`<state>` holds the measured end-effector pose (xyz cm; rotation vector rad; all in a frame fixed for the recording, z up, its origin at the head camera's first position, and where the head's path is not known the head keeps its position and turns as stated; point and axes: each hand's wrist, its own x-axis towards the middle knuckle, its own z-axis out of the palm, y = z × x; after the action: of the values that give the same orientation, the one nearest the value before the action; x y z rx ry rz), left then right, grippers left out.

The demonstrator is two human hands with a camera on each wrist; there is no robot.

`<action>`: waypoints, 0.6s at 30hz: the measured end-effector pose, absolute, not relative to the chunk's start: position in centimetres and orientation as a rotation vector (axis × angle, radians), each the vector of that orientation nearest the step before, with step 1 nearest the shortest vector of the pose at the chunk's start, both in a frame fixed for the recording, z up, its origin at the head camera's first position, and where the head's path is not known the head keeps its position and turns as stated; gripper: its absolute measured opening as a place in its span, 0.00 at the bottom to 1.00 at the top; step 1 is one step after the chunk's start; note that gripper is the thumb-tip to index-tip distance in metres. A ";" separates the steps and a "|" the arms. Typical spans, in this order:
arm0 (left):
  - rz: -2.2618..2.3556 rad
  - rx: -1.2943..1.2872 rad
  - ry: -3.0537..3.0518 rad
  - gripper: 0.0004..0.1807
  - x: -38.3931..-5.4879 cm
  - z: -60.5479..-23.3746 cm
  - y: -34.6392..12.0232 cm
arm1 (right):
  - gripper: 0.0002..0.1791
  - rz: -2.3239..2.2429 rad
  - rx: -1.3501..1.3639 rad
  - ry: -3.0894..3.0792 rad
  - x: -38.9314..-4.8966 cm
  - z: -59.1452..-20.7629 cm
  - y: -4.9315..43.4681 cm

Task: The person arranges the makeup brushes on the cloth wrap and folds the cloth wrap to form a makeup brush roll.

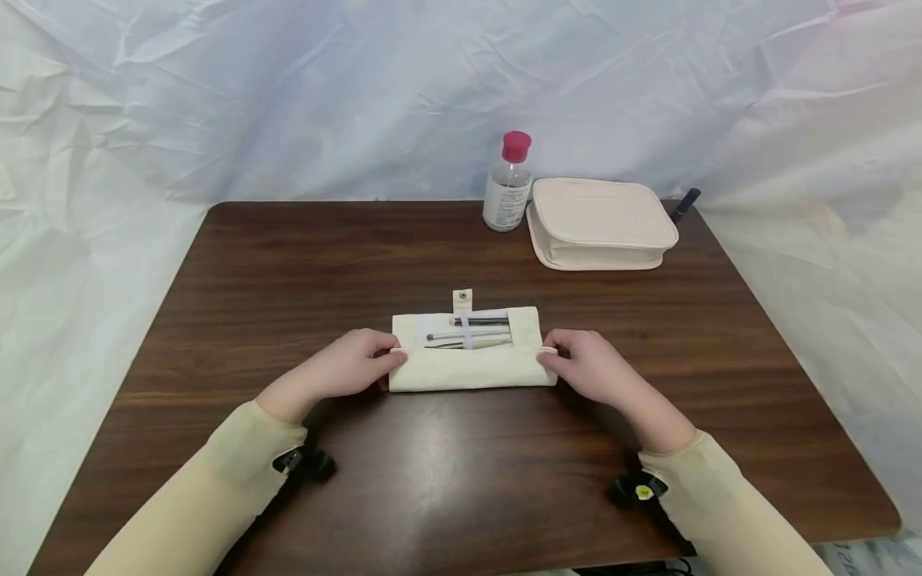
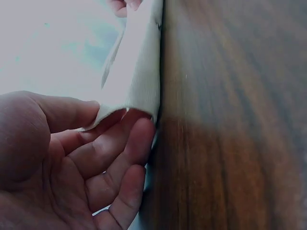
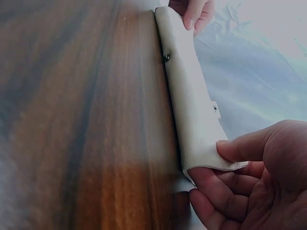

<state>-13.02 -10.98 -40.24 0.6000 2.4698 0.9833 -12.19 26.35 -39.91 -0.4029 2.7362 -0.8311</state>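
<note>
A cream fabric brush roll (image 1: 471, 370) lies on the table, its near part folded over toward the back. Several slim brushes (image 1: 490, 334) show in its uncovered strip, crossed by a pale band. A tab (image 1: 463, 299) with a metal snap sticks out at the far edge. My left hand (image 1: 353, 362) pinches the fold's left end, thumb on top and fingers tucked inside the fabric (image 2: 136, 72). At the opposite end my right hand (image 1: 587, 364) pinches the fold the same way. A metal stud (image 3: 167, 57) sits on the roll's near side in the right wrist view.
Behind the roll, a clear bottle (image 1: 507, 196) with a red cap stands near the table's back edge. Right of it sits a pale pink zip case (image 1: 601, 216), with a black pen-like stick (image 1: 685, 205) beside it. White sheeting (image 1: 360, 104) hangs behind the table.
</note>
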 end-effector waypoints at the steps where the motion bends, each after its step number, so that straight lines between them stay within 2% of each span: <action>1: 0.983 0.593 2.460 0.17 -13.2 -40.2 -11.0 | 0.09 -0.826 -0.403 2.728 -12.4 -39.8 26.2; 18: 0.847 0.494 2.536 0.18 -13.8 -41.1 -10.7 | 0.09 -0.732 -0.403 2.797 -13.4 -40.3 25.3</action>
<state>-13.79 -10.71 -41.15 0.4940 2.5361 0.8472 -13.40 25.29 -40.30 -0.4033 2.7974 -0.7316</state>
